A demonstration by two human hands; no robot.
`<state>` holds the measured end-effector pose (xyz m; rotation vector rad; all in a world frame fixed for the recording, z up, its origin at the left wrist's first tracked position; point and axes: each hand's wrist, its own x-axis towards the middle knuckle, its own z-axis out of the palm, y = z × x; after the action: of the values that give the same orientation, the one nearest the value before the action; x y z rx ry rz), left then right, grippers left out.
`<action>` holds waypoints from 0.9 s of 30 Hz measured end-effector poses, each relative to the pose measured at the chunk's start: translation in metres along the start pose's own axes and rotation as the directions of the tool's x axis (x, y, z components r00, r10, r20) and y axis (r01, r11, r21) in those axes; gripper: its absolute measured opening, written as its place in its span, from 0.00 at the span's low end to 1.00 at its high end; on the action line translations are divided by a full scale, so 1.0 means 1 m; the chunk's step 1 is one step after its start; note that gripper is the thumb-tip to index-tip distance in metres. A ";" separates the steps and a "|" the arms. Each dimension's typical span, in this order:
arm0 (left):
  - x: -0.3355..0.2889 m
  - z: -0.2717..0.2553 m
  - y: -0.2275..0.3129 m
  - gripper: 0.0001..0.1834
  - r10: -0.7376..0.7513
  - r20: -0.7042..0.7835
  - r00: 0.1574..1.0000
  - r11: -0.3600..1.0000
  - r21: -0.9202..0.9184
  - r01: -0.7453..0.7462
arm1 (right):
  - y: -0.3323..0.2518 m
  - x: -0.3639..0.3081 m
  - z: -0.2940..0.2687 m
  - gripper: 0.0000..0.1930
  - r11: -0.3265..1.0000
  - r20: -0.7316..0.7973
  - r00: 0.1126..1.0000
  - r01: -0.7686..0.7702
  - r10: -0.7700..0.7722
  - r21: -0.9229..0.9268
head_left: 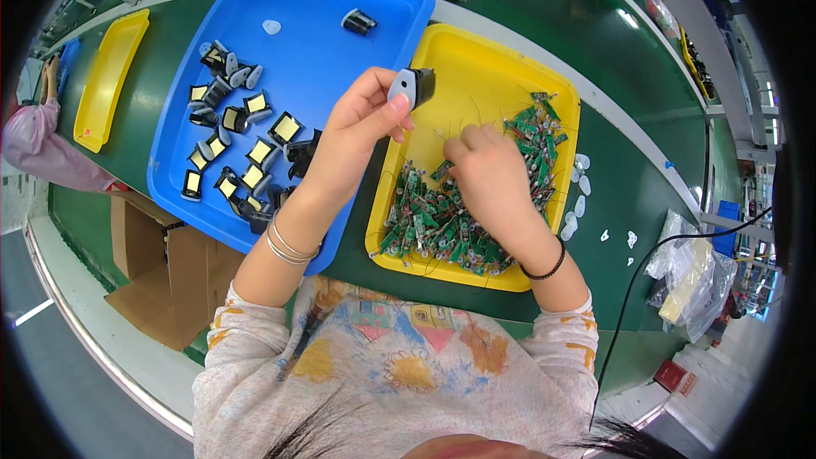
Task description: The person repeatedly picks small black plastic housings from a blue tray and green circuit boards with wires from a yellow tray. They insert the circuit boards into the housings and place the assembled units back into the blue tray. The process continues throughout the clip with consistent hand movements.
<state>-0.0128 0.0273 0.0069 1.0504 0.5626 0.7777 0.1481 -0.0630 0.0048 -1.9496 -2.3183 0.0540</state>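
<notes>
My left hand (364, 115) holds up a small black plastic housing (422, 85) with a light grey end cap, over the gap between two trays. My right hand (493, 172) reaches into the yellow tray (442, 51), its fingers curled and pinched at a small green circuit board (441, 171); the fingertips are partly hidden. Around and below that hand lies a heap of green circuit boards (438, 225) with thin wires. In the blue tray (280, 59), on the left, are several black housings (286, 127) with pale yellow pads.
A lone black housing (359, 22) and loose grey caps (271, 27) lie in the blue tray's far part. More grey caps (580, 204) sit right of the yellow tray, near plastic bags (693, 276) and a black cable (633, 289). Another person's pink sleeve (64, 140) is far left, above a cardboard box (174, 268).
</notes>
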 end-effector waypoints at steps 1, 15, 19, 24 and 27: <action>0.000 -0.001 -0.001 0.09 0.006 0.017 1.000 1.000 -0.005 -0.006 | -0.007 -0.003 0.004 0.09 0.999 0.086 0.996 -0.011 0.014 -0.041; -0.008 0.004 0.001 0.10 0.027 0.069 0.997 0.999 -0.038 -0.024 | -0.007 0.006 0.044 0.09 0.949 -0.089 0.992 -0.059 0.091 0.309; -0.008 0.003 0.000 0.11 0.036 0.060 0.998 0.999 0.001 -0.037 | -0.009 0.007 0.036 0.11 0.951 -0.108 0.971 -0.183 0.215 0.247; -0.010 0.006 0.002 0.12 0.125 0.028 0.992 0.982 0.141 -0.127 | -0.015 0.007 0.044 0.14 0.955 -0.091 0.964 -0.232 0.252 0.185; -0.009 0.004 -0.001 0.12 0.208 0.059 0.976 0.939 0.268 -0.216 | -0.013 0.007 0.046 0.13 0.947 -0.138 0.954 -0.232 0.266 0.223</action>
<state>-0.0155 0.0177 0.0077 1.3934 0.5464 0.8882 0.1291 -0.0563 -0.0389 -2.0435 -1.8724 0.1397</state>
